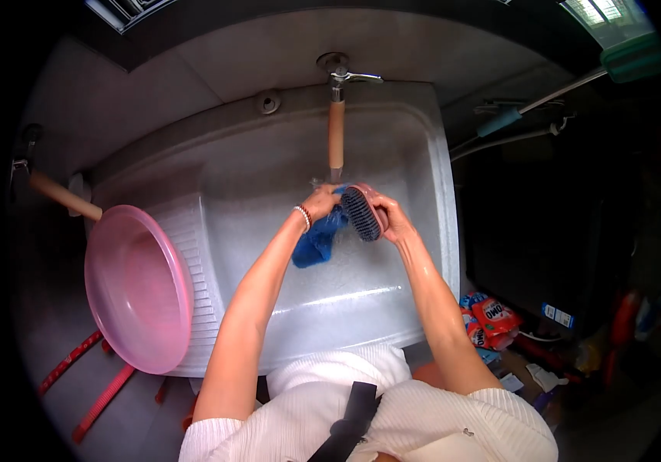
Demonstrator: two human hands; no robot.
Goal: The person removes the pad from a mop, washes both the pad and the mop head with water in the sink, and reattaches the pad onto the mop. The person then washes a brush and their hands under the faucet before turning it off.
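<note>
In the head view, my right hand (394,221) is closed around a pink scrub brush (364,212), its dark bristles turned toward the left. Just left of it, my left hand (321,202) has its fingers closed on a blue cloth (315,248) that hangs down into the sink (269,185). The cloth looks wet. Water splashes around the left fingers, right under the hose end of the tap (336,131). Part of the cloth is hidden behind the left hand and the brush.
A pink basin (139,289) leans on the ribbed washboard (192,254) at the left, beneath a second tap hose (65,194). Red detergent packs (492,319) lie right of the sink. A handled green tool (631,58) is at upper right.
</note>
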